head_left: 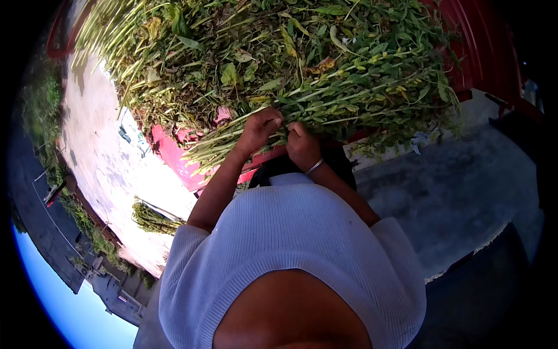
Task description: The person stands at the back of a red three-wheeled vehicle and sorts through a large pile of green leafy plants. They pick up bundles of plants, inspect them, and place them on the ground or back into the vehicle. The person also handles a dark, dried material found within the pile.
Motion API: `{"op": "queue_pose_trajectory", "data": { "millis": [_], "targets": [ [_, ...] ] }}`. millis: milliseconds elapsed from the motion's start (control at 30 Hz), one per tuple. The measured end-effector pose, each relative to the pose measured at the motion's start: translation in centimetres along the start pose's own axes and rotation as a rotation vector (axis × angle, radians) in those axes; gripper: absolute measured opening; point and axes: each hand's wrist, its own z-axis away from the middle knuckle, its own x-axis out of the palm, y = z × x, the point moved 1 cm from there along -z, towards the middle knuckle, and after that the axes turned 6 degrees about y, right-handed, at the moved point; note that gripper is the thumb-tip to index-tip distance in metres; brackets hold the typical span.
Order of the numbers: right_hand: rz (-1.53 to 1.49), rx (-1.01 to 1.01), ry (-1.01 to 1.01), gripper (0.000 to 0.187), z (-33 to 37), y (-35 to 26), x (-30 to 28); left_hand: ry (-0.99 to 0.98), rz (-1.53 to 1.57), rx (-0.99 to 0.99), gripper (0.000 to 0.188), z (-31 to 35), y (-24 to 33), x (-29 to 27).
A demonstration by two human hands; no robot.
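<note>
A bundle of green stalks with pods, which look like sesame, lies along the near edge of a large leafy heap. Its bare pale stems point to the lower left, and its podded tops fan out to the right. My left hand is closed in a pinch against the bundle's near side, thumb and fingertips together. Close beside it, a small gap away, my right hand is curled into a fist, with a bracelet on the wrist. Whatever the fingers grip between them is too small to make out.
The heap rests on a red cargo bed, whose red side panel rises at the far right. Another small bundle of stalks lies on the sunlit concrete ground to the left. Shaded paving extends at the right.
</note>
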Motion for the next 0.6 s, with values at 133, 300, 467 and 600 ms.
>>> {"op": "queue_pose_trajectory", "data": {
  "millis": [133, 300, 467, 600],
  "targets": [
    [-0.265, 0.051, 0.051, 0.004, 0.1, 0.2, 0.4, 0.035, 0.545, -0.444, 0.021, 0.8, 0.6, 0.9],
    [-0.136, -0.024, -0.090, 0.006, 0.0, -1.0, -1.2, 0.081, -0.104, -0.041, 0.024, 0.3, 2.9, 1.5],
    [0.020, 0.024, -0.183, 0.005, 2.1, 0.3, -0.8, 0.166, -0.345, -0.018, 0.022, -1.0, 0.5, 2.3],
    [0.141, -0.123, -0.167, 0.007, 3.3, 2.9, 2.3, 0.182, -0.318, 0.011, 0.022, -2.4, -0.3, 1.4]
  ]
}}
